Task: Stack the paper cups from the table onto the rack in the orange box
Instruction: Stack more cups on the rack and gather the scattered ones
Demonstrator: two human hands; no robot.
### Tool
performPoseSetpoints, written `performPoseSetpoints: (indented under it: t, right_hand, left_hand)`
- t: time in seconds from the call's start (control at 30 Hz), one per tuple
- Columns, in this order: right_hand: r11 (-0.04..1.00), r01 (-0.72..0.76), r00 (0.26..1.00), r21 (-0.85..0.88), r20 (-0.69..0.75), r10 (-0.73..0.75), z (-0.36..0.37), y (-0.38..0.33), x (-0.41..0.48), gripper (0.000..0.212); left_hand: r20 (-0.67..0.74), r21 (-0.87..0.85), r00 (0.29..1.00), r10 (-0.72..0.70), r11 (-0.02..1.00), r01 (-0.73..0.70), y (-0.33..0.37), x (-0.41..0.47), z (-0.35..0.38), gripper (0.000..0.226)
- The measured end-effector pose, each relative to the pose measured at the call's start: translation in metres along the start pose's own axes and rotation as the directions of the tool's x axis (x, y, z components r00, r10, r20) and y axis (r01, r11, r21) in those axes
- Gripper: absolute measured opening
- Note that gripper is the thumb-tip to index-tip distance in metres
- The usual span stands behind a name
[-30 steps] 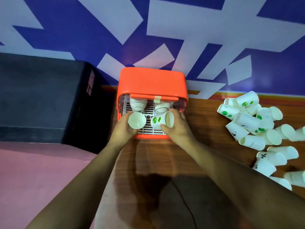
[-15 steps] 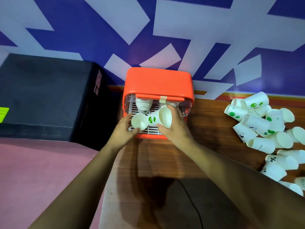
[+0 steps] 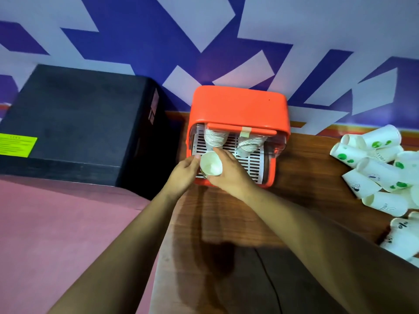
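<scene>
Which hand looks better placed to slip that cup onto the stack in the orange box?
Probably the right hand: its fingers wrap the cup, held just in front of the left stack on the rack. The left hand shows only a thumb against the cup's side.

Black box [image 3: 77,123] with yellow label [image 3: 17,145]; patterned wall [image 3: 158,37].
</scene>
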State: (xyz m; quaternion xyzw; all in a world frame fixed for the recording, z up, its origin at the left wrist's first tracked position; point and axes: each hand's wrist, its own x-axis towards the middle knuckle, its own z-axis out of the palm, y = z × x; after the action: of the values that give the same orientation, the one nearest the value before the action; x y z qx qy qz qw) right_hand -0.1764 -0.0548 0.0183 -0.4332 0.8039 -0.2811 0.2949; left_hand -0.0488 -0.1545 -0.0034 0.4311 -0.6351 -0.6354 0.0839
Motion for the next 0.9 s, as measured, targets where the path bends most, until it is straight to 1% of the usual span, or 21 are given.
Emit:
performPoseSetpoints:
  t: [0.07,0.17,0.23,0.33,0.4,0.5,0.57,0.67,0.73,0.8,0.9]
  right_hand:
    - [0.997,-0.076,0.996,0.026,0.049,0.074,0.003,0.005,0.002,0.082]
    - [0.993,-0.115,0.992,-0.010,0.056,0.115,0.005,0.014,0.001,0.080]
    - [0.991,-0.131,0.989,0.007,0.071,0.130,0.004,0.017,-0.001,0.082]
    - [0.990,-0.140,0.989,0.029,0.043,0.139,0.006,0.022,0.000,0.082]
    - [0.987,-0.147,0.989,0.062,-0.006,0.148,0.008,0.025,0.003,0.076]
    - [0.980,-0.170,0.985,0.106,-0.023,0.174,0.011,0.028,0.007,0.067]
    - [0.978,-0.172,0.984,0.116,-0.023,0.176,0.011,0.029,0.007,0.069]
    - [0.976,-0.196,0.978,0.097,-0.048,0.201,0.000,0.029,-0.002,0.074]
    - [0.972,-0.213,0.974,0.101,-0.062,0.220,-0.017,0.030,-0.017,0.069]
    - [0.977,-0.208,0.973,0.051,-0.089,0.212,-0.040,0.037,-0.036,0.061]
    - [0.969,-0.241,0.962,-0.053,-0.144,0.231,-0.084,0.056,-0.071,0.055]
  left_hand:
    - [0.036,0.112,0.999,0.038,0.993,-0.041,-0.004,0.001,0.000,0.028]
    - [0.039,0.246,0.997,0.067,0.966,-0.074,-0.006,0.005,0.001,0.036]
    - [0.031,0.309,0.996,0.087,0.947,-0.092,-0.007,0.011,0.003,0.039]
    - [0.004,0.316,0.994,0.108,0.943,-0.104,-0.009,0.017,0.005,0.038]
    - [-0.020,0.279,0.993,0.113,0.955,-0.104,-0.008,0.019,0.007,0.038]
    - [-0.052,0.279,0.992,0.112,0.956,-0.093,-0.006,0.022,0.011,0.037]
    - [-0.068,0.298,0.990,0.127,0.949,-0.102,-0.004,0.019,0.012,0.036]
    - [-0.137,0.286,0.977,0.166,0.951,-0.121,-0.001,0.007,0.008,0.040]
    - [-0.149,0.291,0.970,0.193,0.946,-0.144,0.000,-0.008,0.004,0.038]
    - [-0.118,0.329,0.969,0.217,0.929,-0.168,0.004,-0.024,0.005,0.031]
    - [0.011,0.395,0.977,0.213,0.896,-0.200,0.017,-0.041,0.021,0.021]
